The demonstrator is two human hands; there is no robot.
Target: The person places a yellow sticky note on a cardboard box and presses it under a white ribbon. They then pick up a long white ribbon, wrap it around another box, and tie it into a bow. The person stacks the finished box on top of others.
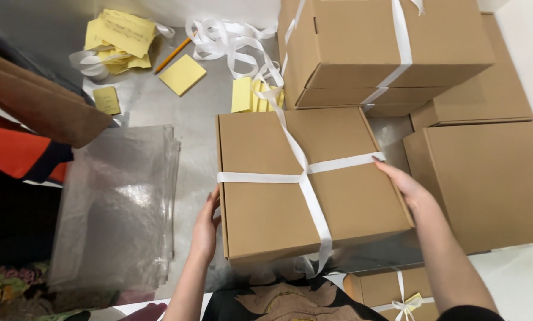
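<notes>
A brown cardboard box point(266, 208) sits in front of me, crossed by a white ribbon point(305, 178) whose loose end trails up toward the back. My left hand point(205, 229) presses flat against the box's left side. My right hand point(404, 184) holds the right edge, fingertips touching the ribbon where it wraps over. Both hands grip the box between them.
Stacked ribboned boxes point(379, 47) stand behind, plain boxes point(492, 178) to the right, a small bow-tied box point(397, 291) near me. Clear plastic bags point(118, 202) lie left. Yellow notes point(182, 74), a pencil point(172, 56) and loose ribbon point(225, 38) lie at the back.
</notes>
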